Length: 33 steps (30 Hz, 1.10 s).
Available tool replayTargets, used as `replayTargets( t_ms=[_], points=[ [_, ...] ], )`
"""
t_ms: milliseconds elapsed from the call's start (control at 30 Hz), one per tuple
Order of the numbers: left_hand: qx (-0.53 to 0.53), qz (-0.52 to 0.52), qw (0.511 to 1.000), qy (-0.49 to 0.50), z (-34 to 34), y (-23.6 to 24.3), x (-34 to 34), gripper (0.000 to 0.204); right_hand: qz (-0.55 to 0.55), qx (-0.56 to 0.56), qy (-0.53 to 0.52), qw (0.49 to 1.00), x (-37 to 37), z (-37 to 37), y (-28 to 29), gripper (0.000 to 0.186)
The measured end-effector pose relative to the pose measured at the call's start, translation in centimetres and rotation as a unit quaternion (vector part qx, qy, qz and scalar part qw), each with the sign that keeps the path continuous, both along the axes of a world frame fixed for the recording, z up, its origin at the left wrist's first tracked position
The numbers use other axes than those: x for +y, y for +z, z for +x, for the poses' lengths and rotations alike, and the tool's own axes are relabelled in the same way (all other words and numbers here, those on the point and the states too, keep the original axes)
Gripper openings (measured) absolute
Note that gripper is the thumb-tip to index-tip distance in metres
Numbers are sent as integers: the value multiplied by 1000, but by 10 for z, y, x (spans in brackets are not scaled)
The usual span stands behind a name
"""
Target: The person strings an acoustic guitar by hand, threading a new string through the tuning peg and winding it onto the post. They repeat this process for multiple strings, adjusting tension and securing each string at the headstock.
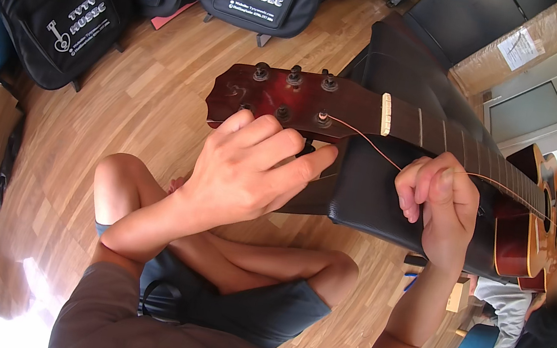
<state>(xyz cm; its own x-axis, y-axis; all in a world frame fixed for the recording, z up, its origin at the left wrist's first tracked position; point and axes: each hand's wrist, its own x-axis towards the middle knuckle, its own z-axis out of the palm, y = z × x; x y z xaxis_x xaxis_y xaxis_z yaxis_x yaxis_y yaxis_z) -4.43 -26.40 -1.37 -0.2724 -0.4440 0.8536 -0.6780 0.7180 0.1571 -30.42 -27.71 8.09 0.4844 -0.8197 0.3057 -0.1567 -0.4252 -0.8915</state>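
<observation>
Guitar [455, 141] face up, neck above a black padded bench [390, 206] — headstock [269, 96] dark red, six tuning posts, nut [386, 114] whitish. Copper-coloured string [375, 145] — at the near-row post closest to the nut, bowed off the neck, running toward the body.

We see wood-plank flooring [149, 117] left of the left hand [250, 169], white glare [25, 327] nearer us, and a glass-paned cabinet [545, 108] beyond and right of the right hand [444, 193].

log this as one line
left hand: at headstock's lower edge | right hand: gripping copper-coloured string | string: from tuning post | acoustic guitar neck: over padded bench
</observation>
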Motion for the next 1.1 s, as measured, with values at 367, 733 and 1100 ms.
replayTargets(
  t_ms=[367,733,1100],
  points=[
    [8,128,990,-53,15,24,13,40,21,-5,-13,1000,2,0,2,47],
    [-11,0,1000,-4,-1,2,-5,33,37,-6,-12,999,2,0,3,47],
    [17,78,996,-44,10,19,8,33,36,-6,-20,999,3,-1,3,47]
  ],
)
